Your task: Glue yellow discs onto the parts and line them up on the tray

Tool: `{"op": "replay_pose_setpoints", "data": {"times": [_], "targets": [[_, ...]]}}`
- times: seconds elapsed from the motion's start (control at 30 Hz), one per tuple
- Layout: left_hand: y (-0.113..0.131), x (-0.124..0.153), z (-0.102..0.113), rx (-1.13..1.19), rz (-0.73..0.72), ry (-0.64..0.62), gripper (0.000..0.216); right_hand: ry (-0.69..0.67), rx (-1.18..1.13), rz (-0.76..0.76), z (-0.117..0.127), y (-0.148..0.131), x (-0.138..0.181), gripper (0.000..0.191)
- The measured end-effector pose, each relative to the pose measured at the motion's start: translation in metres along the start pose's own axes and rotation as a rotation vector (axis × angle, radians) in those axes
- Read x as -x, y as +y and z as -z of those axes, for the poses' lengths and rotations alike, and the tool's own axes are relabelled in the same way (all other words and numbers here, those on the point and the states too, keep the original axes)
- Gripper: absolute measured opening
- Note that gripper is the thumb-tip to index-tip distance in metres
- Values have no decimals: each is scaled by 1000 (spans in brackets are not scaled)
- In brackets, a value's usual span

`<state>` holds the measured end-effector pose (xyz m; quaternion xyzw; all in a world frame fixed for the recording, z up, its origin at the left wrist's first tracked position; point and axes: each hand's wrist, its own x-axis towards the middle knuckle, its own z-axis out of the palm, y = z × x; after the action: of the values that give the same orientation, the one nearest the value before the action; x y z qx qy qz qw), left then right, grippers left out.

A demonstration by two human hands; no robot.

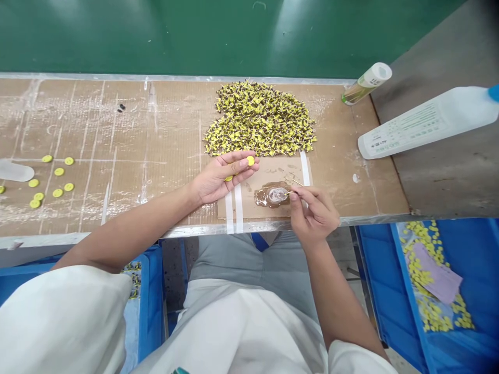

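On my feed, a small round yellow disc (251,160) sits pinched between my left hand's (222,177) thumb and fingers, back from the table's (187,221) front edge; a slack squeeze could drop it. My right hand (315,214) pinches a thin pale stick (289,193) by the clear glossy puddle (277,195), where an overloaded tip could drip.

On the table (175,135) before me lies a heap (261,119), with discs (58,171) to its left and a bottle (424,122) to its right. Below right, a bin (384,270) holds what may be cloth (438,275).
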<state>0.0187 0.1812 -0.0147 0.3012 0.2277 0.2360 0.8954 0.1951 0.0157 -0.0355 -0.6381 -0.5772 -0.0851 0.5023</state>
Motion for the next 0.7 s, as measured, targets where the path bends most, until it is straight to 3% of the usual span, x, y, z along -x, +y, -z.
{"op": "replay_pose_setpoints", "data": {"times": [0.23, 0.4, 0.5, 0.7], "targets": [[1, 1, 0, 1, 3, 12, 19, 62, -44, -83, -1, -5, -1, 25], [1, 3, -4, 28, 16, 16, 17, 273, -342, -428, -2, -19, -7, 14], [0, 8, -8, 28, 47, 15, 18, 329, -514, -609, -2, -33, -18, 14], [-2, 15, -13, 29, 124, -26, 20, 259, -532, -594, -12, -61, -38, 14]]}}
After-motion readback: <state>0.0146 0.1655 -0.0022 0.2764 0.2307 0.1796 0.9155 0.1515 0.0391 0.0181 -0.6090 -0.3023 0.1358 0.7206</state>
